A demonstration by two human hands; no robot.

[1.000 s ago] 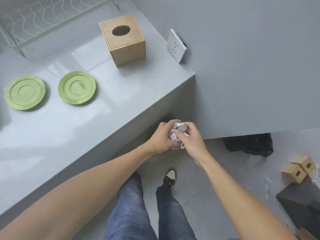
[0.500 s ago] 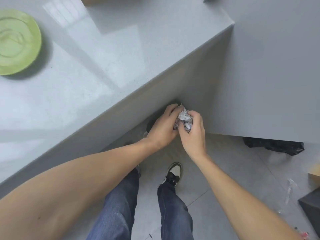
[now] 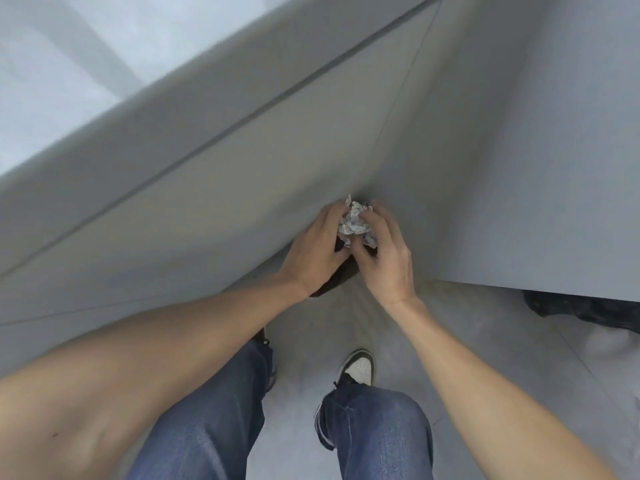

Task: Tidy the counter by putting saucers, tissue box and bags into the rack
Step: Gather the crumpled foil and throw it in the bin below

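Note:
A crumpled white-and-grey wad [image 3: 355, 225], a bag or wrapper, is pressed between my two hands low in the corner where the counter's front panel [image 3: 214, 188] meets the side wall. My left hand [image 3: 317, 251] cups it from the left and my right hand [image 3: 382, 252] closes on it from the right. Something dark [image 3: 337, 280] shows just under my hands; I cannot tell what it is. The saucers, tissue box and rack are out of view.
The counter top [image 3: 69, 64] fills the upper left. A grey wall [image 3: 536, 168] stands on the right, with a black bag [image 3: 585, 311] on the floor at its foot. My jeans and a shoe [image 3: 358, 368] are on the grey floor below.
The view has tilted further down and moved closer, so the saucers and tissue box have left the frame. Both hands still clasp the wad, now lower, near the floor corner.

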